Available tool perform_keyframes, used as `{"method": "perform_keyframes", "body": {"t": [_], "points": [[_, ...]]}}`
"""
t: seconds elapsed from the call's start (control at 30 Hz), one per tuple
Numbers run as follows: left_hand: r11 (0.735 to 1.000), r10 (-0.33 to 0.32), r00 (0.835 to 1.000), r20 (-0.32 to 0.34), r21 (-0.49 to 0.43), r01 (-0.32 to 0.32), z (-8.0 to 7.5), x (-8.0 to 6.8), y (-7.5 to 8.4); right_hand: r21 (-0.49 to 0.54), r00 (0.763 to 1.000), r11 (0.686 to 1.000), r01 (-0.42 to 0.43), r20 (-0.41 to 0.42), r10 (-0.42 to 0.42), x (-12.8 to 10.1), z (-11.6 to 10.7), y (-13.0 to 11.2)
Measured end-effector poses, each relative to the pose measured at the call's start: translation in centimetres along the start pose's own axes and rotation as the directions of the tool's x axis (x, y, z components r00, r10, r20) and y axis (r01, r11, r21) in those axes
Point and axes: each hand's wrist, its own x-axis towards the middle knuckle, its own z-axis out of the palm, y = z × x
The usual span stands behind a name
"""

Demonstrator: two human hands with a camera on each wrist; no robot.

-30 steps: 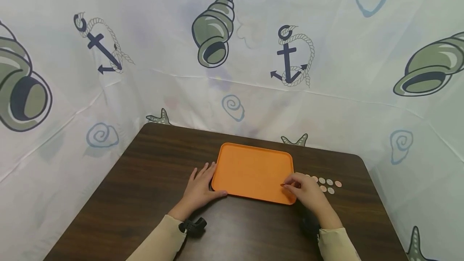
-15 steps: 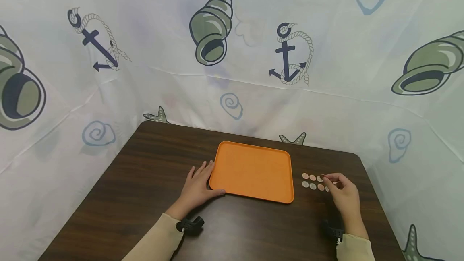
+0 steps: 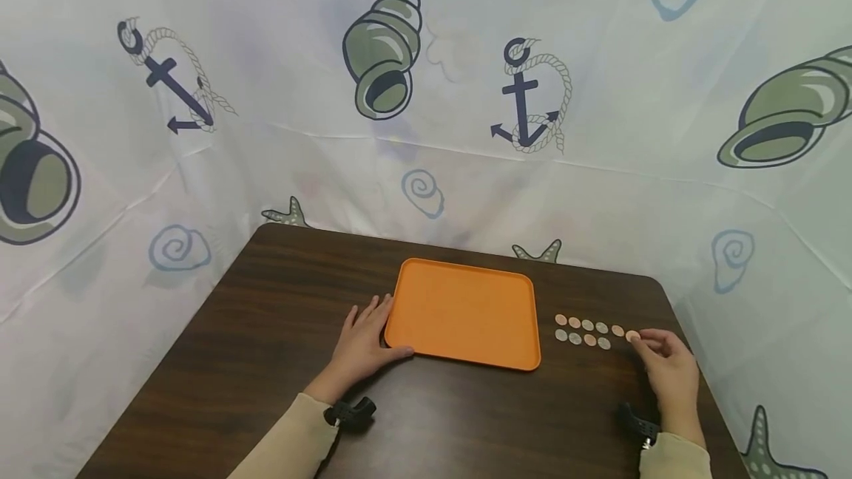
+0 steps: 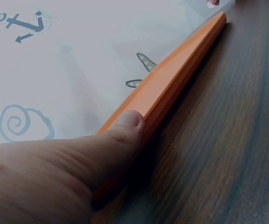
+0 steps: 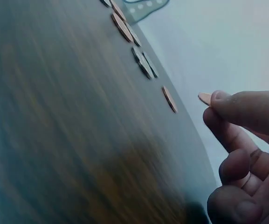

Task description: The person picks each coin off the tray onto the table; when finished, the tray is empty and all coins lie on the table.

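Note:
My right hand [image 3: 668, 368] pinches a copper-coloured coin [image 5: 204, 98] between thumb and index finger, at the right end of the back row of coins. In the right wrist view this coin shows above the table's far edge, and the other fingers are curled below it. Several copper and silver coins [image 3: 588, 325] lie flat in two rows on the table. Left of them is an orange rectangular tray [image 3: 466, 309] with a low rim and a bare surface. My left hand [image 3: 359, 350] rests at the tray's near left corner, fingers spread along its side, thumb [image 4: 125, 126] on the near rim.
The dark wood-grain table [image 3: 466, 427] carries the tray and coins. A pale cloth [image 3: 459, 109] printed with shells and anchors hangs behind it and at both sides. Each wrist wears a black camera strap.
My right hand has moved right, from over the tray's right edge, past the coin rows, to the back row's right end, a coin pinched throughout. My left hand stays at the tray corner.

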Motion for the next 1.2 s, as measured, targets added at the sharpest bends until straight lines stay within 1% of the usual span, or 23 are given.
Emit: {"method": "perform_keyframes", "body": {"t": [0.17,0.27,0.33,0.4,0.47,0.57,0.67,0.77,0.93,1.2], "points": [[1.0,0.015,1.0,-0.007,-0.001,-0.015,0.5,0.1,0.0,0.029,0.995,0.995,-0.095,-0.011,0.095,0.1,-0.7,0.7],[1.0,0.017,1.0,-0.01,-0.004,-0.017,0.6,0.1,0.1,0.059,0.99,0.988,-0.142,0.017,0.141,0.2,-1.1,0.9],[1.0,0.012,1.0,-0.013,-0.008,-0.012,0.6,0.1,0.2,0.064,0.989,0.987,-0.147,0.042,0.145,0.2,-1.1,1.0],[1.0,0.006,1.0,-0.014,-0.011,-0.007,0.6,0.0,0.2,0.045,0.99,0.992,-0.12,0.073,0.117,0.2,-0.9,1.1],[1.0,0.004,1.0,-0.012,-0.01,-0.004,0.6,0.0,0.2,0.001,0.992,0.997,-0.076,0.098,0.075,0.3,-0.7,1.1],[1.0,0.002,1.0,-0.013,-0.006,-0.002,0.5,0.0,0.1,-0.098,0.992,0.995,0.008,0.124,0.004,0.3,-0.3,1.1],[1.0,0.002,1.0,-0.017,-0.009,-0.002,0.4,-0.1,0.2,-0.211,0.99,0.975,0.072,0.13,-0.045,0.5,-0.1,0.6],[1.0,0.003,1.0,-0.021,-0.011,-0.003,0.2,-0.1,0.2,-0.305,0.985,0.945,0.118,0.156,-0.073,0.5,0.0,-0.2],[1.0,-0.001,1.0,-0.023,-0.005,0.001,0.1,0.0,0.2,-0.355,0.977,0.924,0.144,0.2,-0.075,0.4,0.1,-0.9],[1.0,-0.002,1.0,-0.024,-0.002,0.002,0.2,-0.1,0.0,-0.358,0.981,0.925,0.127,0.186,-0.062,0.4,0.3,-0.7]]}}
